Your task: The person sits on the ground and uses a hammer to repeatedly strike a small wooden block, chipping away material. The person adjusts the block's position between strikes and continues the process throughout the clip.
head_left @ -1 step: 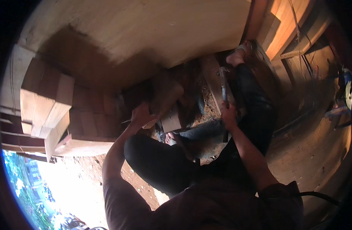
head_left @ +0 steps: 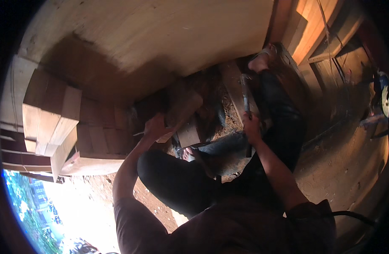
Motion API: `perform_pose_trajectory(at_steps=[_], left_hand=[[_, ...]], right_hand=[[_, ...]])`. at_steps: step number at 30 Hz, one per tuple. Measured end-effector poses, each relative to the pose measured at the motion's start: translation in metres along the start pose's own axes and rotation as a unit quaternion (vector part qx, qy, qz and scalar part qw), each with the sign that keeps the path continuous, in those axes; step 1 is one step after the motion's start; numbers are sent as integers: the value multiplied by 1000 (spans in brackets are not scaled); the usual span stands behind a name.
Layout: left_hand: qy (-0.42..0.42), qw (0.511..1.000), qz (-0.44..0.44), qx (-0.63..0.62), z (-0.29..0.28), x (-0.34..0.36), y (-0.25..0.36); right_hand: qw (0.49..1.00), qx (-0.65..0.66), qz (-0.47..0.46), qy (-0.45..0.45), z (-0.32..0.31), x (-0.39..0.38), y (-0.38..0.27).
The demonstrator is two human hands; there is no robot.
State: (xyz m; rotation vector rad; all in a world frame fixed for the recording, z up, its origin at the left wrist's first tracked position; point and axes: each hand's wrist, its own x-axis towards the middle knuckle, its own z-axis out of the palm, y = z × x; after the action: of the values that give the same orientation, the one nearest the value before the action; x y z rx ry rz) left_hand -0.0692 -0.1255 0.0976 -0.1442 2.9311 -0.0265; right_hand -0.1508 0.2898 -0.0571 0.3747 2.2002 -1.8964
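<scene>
My right hand (head_left: 251, 126) is closed round the handle of a hammer (head_left: 246, 95), whose metal head points away from me over a wooden plank (head_left: 236, 86). The lower end of the handle sticks out below my fist. My left hand (head_left: 155, 127) grips the near end of a wooden block (head_left: 184, 108), thumb across its top; deep shadow hides part of the fingers. Beside that block, a shorter piece of wood (head_left: 188, 134) lies between my hands, close to my foot.
A large wooden panel (head_left: 169, 34) spans the far side. Stacked wood blocks (head_left: 50, 122) stand at left, and lit boards (head_left: 315, 31) rise at far right. My legs (head_left: 283, 101) are spread around the work spot. Wood debris (head_left: 230, 110) covers the ground between the pieces.
</scene>
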Motion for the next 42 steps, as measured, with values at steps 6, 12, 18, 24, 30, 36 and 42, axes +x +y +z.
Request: perform_pose_trajectory(at_steps=[6,12,18,24,30,36,42], left_hand=[[13,991,135,13,-12,52,17],[36,987,149,-46,7,98,65],[-29,992,123,9,23,116,73],[-79,990,112,-15,18,113,69],[-55,993,108,16,22,107,70],[84,964,60,-245,13,93,53],[245,592,-119,-759,-31,84,30]], right_hand=[[1000,16,6,-18,2,-9,-17],[1000,2,4,5,-1,0,-19],[999,-30,9,34,-4,6,2],[999,31,42,8,7,5,4],[1000,17,23,7,12,1,0],[999,-20,44,-9,13,-1,1],[995,0,97,-14,15,-3,10]])
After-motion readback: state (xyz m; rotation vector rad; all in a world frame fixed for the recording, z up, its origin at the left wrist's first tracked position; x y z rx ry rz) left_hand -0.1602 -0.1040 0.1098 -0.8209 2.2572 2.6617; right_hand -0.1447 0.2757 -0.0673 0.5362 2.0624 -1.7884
